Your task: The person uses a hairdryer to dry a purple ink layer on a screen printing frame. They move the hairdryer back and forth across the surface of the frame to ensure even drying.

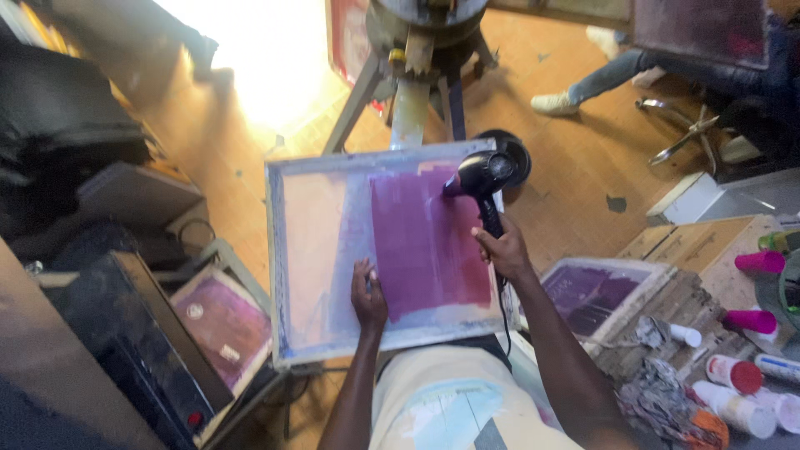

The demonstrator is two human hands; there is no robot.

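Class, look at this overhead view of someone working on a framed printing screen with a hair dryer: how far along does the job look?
Done: the framed screen already carries a purple coating over its right half. In hand: the right hand aims a black hair dryer at that patch while the left hand rests on the mesh. Left: whether the coating is dry cannot be told; the left half looks uncoated.

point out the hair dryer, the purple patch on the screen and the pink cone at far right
hair dryer (482, 173), head view, black body
purple patch (425, 242), head view, middle
pink cone (760, 262), head view, its side
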